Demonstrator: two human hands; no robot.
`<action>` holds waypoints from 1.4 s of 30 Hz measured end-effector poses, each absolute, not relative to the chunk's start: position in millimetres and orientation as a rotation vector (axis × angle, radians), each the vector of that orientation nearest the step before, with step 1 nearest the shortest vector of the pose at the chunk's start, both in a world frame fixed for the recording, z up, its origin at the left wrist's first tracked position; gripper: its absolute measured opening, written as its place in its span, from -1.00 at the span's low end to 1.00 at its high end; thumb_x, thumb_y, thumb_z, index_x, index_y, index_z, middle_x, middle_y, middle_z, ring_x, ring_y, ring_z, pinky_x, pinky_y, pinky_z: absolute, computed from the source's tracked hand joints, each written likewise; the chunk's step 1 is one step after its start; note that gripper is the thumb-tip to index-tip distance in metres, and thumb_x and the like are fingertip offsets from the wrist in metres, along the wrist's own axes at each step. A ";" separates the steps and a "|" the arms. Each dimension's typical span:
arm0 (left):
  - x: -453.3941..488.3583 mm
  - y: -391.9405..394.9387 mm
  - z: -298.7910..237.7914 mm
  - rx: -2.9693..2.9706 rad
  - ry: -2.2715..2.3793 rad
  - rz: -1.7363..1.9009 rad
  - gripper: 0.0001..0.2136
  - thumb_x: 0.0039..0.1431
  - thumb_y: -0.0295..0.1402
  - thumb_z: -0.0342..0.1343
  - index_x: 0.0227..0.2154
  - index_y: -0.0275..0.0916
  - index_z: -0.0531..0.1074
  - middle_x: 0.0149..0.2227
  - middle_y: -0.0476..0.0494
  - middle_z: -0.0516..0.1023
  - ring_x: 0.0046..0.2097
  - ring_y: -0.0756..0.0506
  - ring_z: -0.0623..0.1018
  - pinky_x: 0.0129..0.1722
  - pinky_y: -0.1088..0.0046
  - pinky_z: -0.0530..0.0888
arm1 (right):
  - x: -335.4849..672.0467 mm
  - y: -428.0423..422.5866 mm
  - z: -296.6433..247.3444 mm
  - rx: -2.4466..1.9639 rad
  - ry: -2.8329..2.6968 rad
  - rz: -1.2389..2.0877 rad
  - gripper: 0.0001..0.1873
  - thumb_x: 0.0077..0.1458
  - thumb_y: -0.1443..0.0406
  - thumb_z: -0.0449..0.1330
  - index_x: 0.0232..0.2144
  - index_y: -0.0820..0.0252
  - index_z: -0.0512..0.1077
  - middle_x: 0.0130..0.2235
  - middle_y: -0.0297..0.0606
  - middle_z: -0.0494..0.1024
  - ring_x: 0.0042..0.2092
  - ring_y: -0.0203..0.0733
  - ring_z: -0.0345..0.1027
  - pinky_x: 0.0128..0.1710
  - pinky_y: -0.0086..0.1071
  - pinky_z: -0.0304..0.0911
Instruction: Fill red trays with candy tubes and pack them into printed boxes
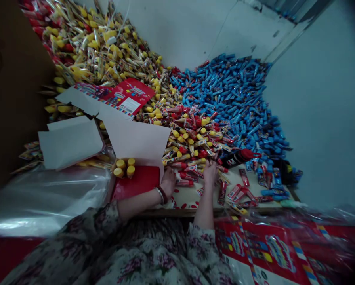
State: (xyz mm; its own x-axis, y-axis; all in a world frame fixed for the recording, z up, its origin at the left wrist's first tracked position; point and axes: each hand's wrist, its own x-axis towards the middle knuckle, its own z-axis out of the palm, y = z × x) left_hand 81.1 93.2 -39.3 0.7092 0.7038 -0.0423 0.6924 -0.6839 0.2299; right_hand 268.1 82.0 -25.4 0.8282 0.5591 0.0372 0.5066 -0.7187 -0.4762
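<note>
My left hand [168, 181], with bracelets at the wrist, rests curled at the edge of an open red box [137, 183] that holds several yellow-capped tubes [124, 167]. My right hand [210, 173] reaches into the heap of red and yellow wrapped candy tubes [192, 138] on the table, fingers curled down on the packets. What either hand holds is hidden.
A big mound of yellow tubes [106, 51] lies far left, a mound of blue packets [233, 91] far right. Flat red cartons [126, 97] and white box flaps [70, 142] sit at left. Clear plastic [46, 198] lies at the near left, printed red cartons [269, 249] at the near right.
</note>
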 end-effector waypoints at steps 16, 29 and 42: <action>50.9 62.9 -1.3 2.669 0.812 0.288 -0.76 0.25 -0.40 -0.01 -0.03 -0.27 0.33 -0.03 -0.30 0.45 -0.02 -0.19 0.45 -0.06 0.24 0.38 | 279.7 78.4 -83.6 -2.126 -0.593 0.242 -0.49 0.00 0.11 0.04 -0.03 0.25 0.12 -0.11 -0.13 0.39 -0.20 -0.19 0.33 -0.21 -0.33 0.28; -143.7 85.5 31.9 2.019 1.553 0.825 -0.69 0.22 -0.08 -0.02 -0.12 -0.18 0.32 -0.33 -0.07 0.50 -0.44 -0.05 0.47 -0.47 0.43 0.41 | 270.6 112.3 -90.0 -1.996 -0.530 0.287 -0.44 -0.20 0.04 0.24 -0.20 0.20 0.19 -0.28 -0.27 0.37 -0.25 -0.15 0.32 -0.19 -0.22 0.29; -144.8 70.6 -7.5 2.234 1.475 0.823 -0.70 0.32 -0.35 -0.16 0.05 -0.19 0.31 -0.06 -0.20 0.43 -0.08 -0.11 0.50 -0.10 0.33 0.50 | 165.1 42.4 52.4 -1.337 -0.930 0.255 -0.61 -0.05 0.26 0.28 -0.14 0.10 0.28 -0.17 -0.28 0.37 -0.17 -0.18 0.37 -0.14 -0.23 0.35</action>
State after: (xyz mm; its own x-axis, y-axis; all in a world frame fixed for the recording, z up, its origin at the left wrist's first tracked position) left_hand -144.8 70.6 -7.5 0.2932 0.9144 0.2792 0.7180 -0.4035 0.5672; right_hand 165.1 42.4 52.4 0.6313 0.6472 0.4273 0.3391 0.2652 -0.9026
